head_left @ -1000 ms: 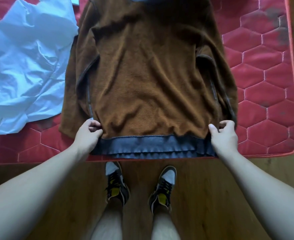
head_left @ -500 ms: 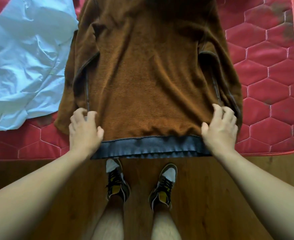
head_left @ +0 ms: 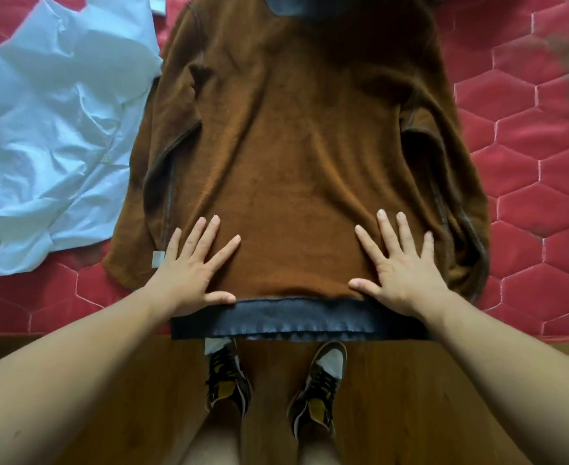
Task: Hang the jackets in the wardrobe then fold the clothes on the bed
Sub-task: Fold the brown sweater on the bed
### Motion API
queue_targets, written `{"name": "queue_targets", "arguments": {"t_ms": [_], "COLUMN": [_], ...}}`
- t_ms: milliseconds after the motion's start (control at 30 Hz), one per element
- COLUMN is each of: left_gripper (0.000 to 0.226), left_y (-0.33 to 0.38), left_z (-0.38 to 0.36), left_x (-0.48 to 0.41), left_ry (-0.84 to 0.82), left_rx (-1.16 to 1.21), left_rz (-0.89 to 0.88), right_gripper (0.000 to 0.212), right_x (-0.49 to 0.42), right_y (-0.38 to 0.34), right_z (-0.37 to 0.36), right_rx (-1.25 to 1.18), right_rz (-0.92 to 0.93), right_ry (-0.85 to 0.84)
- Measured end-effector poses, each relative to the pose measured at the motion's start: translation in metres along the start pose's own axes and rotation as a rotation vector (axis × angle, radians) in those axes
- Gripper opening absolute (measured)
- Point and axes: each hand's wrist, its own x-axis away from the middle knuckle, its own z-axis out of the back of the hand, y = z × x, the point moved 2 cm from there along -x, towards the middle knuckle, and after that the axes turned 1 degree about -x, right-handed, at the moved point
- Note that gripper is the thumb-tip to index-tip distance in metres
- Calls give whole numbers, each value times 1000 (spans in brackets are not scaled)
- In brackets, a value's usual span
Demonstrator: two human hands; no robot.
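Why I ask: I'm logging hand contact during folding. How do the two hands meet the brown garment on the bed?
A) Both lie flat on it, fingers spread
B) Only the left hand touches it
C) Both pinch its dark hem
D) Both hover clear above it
A: the left hand and the right hand lie palm down, fingers straight and spread, on the brown garment just above its dark hem.
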Motion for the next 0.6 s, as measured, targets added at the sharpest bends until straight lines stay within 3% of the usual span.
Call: {"name": "queue_targets", "arguments": {"t_ms": [67, 167, 233, 333, 400, 600], "left_gripper": [93, 81, 80, 87, 95, 104], "left_y": [7, 12, 4, -23, -45, -63], "left_z": [16, 50, 76, 95, 91, 93], "left_x": [-4, -39, -79, -130, -141, -134], "left_ry": [80, 340, 403, 354, 278, 185], "left_rx": [78, 140, 175, 117, 136, 183], "left_rz": [3, 42, 62, 141, 192, 167], "right_gripper": [88, 81, 79, 78, 83, 97], "right_x": [-1, -26, -61, -117, -136, -136], "right_y": [-12, -26, -32, -24, -3, 17], "right_z": [20, 60, 88, 110, 106, 113], "right_rx": [-59, -91, -105, -96, -154, -145], "right_rz": [-19, -35, -16, -62, -130, -175], "right_ry": [17, 216, 296, 285, 165, -1]}}
